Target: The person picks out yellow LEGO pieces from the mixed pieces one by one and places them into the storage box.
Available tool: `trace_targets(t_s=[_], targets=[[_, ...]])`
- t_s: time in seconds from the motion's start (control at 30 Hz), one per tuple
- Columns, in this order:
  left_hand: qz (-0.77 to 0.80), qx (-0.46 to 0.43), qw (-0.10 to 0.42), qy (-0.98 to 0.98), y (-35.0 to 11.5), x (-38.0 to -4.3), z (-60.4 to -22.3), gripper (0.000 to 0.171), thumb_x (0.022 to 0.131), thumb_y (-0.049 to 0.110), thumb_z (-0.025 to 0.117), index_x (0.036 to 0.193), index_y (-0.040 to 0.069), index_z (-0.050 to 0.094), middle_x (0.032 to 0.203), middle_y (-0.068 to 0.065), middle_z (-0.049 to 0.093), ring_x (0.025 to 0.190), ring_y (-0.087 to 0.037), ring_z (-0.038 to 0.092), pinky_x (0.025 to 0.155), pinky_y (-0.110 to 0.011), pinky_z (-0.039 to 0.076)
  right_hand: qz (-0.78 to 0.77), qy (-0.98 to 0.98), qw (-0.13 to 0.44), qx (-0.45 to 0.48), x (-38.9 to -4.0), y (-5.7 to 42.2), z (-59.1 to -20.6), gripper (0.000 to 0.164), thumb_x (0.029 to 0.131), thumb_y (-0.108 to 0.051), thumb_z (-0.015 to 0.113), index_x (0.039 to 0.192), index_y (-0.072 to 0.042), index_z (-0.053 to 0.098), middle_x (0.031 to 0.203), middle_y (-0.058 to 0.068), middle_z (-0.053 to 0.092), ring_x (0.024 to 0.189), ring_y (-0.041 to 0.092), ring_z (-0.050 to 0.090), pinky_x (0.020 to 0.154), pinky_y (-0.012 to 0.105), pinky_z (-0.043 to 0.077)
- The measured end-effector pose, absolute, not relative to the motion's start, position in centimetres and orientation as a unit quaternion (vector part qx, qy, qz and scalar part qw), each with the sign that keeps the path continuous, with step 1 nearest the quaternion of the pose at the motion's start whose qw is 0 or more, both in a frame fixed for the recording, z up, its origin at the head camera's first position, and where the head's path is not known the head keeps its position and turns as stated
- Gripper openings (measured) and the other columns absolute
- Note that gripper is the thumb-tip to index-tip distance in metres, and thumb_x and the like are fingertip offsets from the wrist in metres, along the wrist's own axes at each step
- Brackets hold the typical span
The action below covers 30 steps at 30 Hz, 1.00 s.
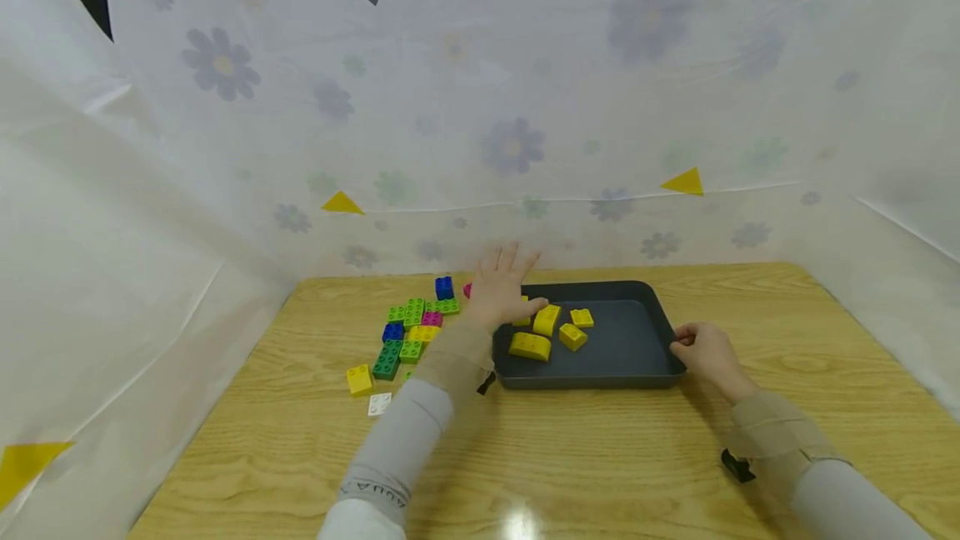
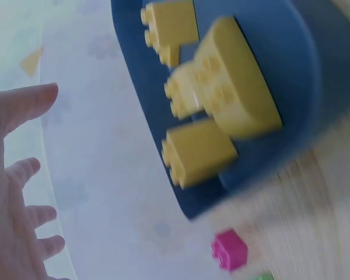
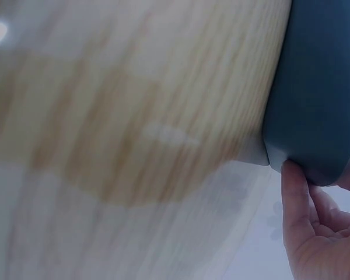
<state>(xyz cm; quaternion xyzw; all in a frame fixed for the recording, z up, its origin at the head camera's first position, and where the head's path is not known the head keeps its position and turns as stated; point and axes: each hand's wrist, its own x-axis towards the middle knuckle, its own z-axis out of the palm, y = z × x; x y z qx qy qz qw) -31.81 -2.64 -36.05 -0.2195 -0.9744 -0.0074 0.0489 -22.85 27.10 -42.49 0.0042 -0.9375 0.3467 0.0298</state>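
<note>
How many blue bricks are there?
2 visible: the far blue brick, behind a lime brick, and the near blue brick, behind the dark green brick. The left arm may hide others.

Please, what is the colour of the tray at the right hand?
The tray is dark grey; it shows best in the head view.

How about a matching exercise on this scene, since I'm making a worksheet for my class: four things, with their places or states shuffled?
Things:
1. tray
2. white brick
3. dark green brick
4. flowered sheet

Places or states:
A. hanging behind the table
B. outside the tray, lowest in the head view of all the visible bricks
C. outside the tray, between a blue brick and the white brick
D. dark, with several yellow bricks inside

Right pairs: 1-D, 2-B, 3-C, 4-A
</note>
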Motion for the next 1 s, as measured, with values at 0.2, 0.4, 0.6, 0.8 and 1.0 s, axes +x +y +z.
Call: trace_targets(t_s=[0.2, 0.4, 0.6, 0.8, 1.0], targets=[[-0.055, -0.188, 0.048, -0.98, -6.2, -32.0, -36.0, 0.079, 0.083, 0.056, 0.055, 0.147, 0.033, 0.013, 0.154, -0.004, 0.006, 0.139, -0.03, 0.005, 0.108, -0.058, 0.002, 0.348, -0.937, 0.032, 0.004, -22.9, 27.2, -42.5, 0.03, 0.086, 0.0, 0.053, 0.106, 0.022, 0.051, 0.093, 0.033, 0.056, 0.083, 0.04, 0.056, 0.063, 0.039, 0.05], [-0.059, -0.163, 0.054, -0.983, -9.9, -32.0, -36.5, 0.079, 0.083, 0.055, 0.056, 0.147, 0.032, 0.016, 0.152, -0.01, 0.011, 0.138, -0.035, 0.01, 0.106, -0.061, 0.004, 0.35, -0.936, 0.03, 0.006, -22.9, 27.3, -42.5, 0.03, 0.086, 0.0, 0.052, 0.107, 0.022, 0.051, 0.094, 0.033, 0.056, 0.083, 0.04, 0.056, 0.063, 0.038, 0.05], [-0.08, -0.149, 0.045, -0.985, -13.4, -31.1, -37.1, 0.08, 0.082, 0.053, 0.058, 0.147, 0.026, 0.019, 0.152, -0.014, 0.011, 0.137, -0.038, 0.007, 0.104, -0.064, 0.003, 0.344, -0.938, 0.037, 0.011, -22.9, 27.2, -42.5, 0.03, 0.085, 0.0, 0.053, 0.105, 0.022, 0.052, 0.092, 0.032, 0.057, 0.081, 0.039, 0.056, 0.062, 0.038, 0.05], [-0.118, -0.14, 0.048, -0.982, -16.7, -29.8, -37.9, 0.081, 0.082, 0.045, 0.062, 0.147, 0.019, 0.021, 0.15, -0.019, 0.012, 0.136, -0.042, 0.009, 0.102, -0.066, 0.006, 0.345, -0.938, 0.041, 0.012, -22.8, 27.1, -42.5, 0.03, 0.085, 0.0, 0.052, 0.105, 0.022, 0.052, 0.091, 0.032, 0.057, 0.08, 0.039, 0.056, 0.061, 0.038, 0.05], [-0.148, -0.131, 0.05, -0.979, -19.7, -28.2, -38.9, 0.078, 0.082, 0.035, 0.065, 0.146, 0.014, 0.025, 0.147, -0.024, 0.016, 0.132, -0.047, 0.016, 0.1, -0.067, 0.014, 0.348, -0.937, 0.038, 0.011, -22.8, 27.2, -42.4, 0.03, 0.085, 0.0, 0.052, 0.105, 0.022, 0.052, 0.091, 0.032, 0.056, 0.08, 0.039, 0.056, 0.061, 0.038, 0.05]])
